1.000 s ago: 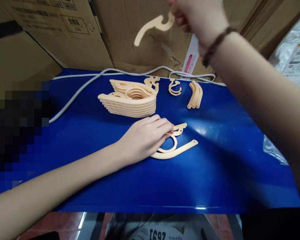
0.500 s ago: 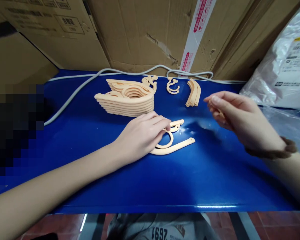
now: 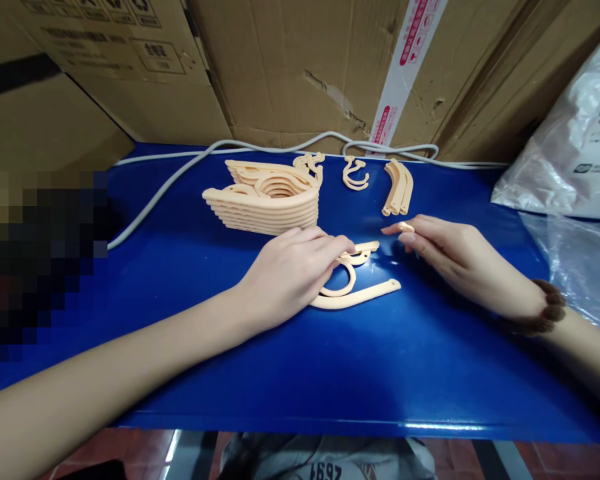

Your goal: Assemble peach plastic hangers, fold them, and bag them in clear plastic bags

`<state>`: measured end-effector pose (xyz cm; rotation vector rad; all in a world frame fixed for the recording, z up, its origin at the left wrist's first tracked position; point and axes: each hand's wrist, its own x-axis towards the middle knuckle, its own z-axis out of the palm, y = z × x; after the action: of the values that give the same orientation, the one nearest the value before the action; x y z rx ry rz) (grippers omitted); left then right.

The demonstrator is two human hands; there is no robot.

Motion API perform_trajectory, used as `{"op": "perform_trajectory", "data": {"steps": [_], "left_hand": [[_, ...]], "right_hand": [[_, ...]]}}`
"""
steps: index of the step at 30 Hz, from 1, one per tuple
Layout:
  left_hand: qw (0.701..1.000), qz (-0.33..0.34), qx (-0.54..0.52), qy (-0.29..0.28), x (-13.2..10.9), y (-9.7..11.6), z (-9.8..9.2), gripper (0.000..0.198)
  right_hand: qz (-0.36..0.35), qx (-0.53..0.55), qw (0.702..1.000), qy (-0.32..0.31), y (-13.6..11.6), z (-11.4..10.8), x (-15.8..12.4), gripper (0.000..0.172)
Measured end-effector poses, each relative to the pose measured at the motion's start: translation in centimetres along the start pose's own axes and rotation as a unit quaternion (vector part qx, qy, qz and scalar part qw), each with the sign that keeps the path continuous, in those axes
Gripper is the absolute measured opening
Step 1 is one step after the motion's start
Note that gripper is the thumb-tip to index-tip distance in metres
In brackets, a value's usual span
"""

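Note:
My left hand (image 3: 295, 277) is closed over the left end of a cream plastic folding hanger (image 3: 360, 299) lying on the blue table. The ring and the long arm of this hanger show past my fingers, while its left part is hidden. To the right, my right hand (image 3: 453, 260) pinches a small cream plastic piece (image 3: 406, 227) between thumb and fingers, just above the table and apart from the hanger. A stack of several matching hangers (image 3: 263, 212) stands behind my left hand. Farther back lie a loose hook (image 3: 356, 175) and several curved arms (image 3: 399, 190).
Cardboard boxes (image 3: 290, 73) stand along the back of the blue table (image 3: 300, 380). A white cable (image 3: 180, 167) runs in front of them. On the right, a white plastic bag (image 3: 560, 167) sits beside crumpled clear film (image 3: 580, 267).
My right hand has moved left and turned, bringing the small piece nearer the hanger and into clearer sight. My left hand keeps its grip. The whole view has shifted slightly.

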<state>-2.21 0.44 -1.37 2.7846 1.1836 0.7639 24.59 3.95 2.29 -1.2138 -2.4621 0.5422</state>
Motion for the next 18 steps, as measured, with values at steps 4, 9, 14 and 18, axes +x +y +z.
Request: {"op": "perform_trajectory", "data": {"steps": [4, 9, 14, 18], "left_hand": [[1.000, 0.010, 0.012, 0.002, 0.0, 0.0, -0.1, 0.022], [1.000, 0.015, 0.014, 0.009, 0.0, 0.0, 0.1, 0.022], [0.999, 0.028, 0.016, 0.016, 0.0, 0.0, 0.2, 0.021], [0.999, 0.028, 0.016, 0.009, 0.1, 0.0, 0.2, 0.022]], "right_hand": [[0.039, -0.037, 0.999, 0.007, -0.6, -0.1, -0.3, 0.048], [0.043, -0.068, 0.997, 0.013, -1.3, -0.4, -0.6, 0.055], [0.044, -0.082, 0.995, -0.030, -1.0, -0.4, -0.6, 0.064], [0.036, -0.102, 0.992, -0.063, -0.1, -0.6, -0.9, 0.062]]}}
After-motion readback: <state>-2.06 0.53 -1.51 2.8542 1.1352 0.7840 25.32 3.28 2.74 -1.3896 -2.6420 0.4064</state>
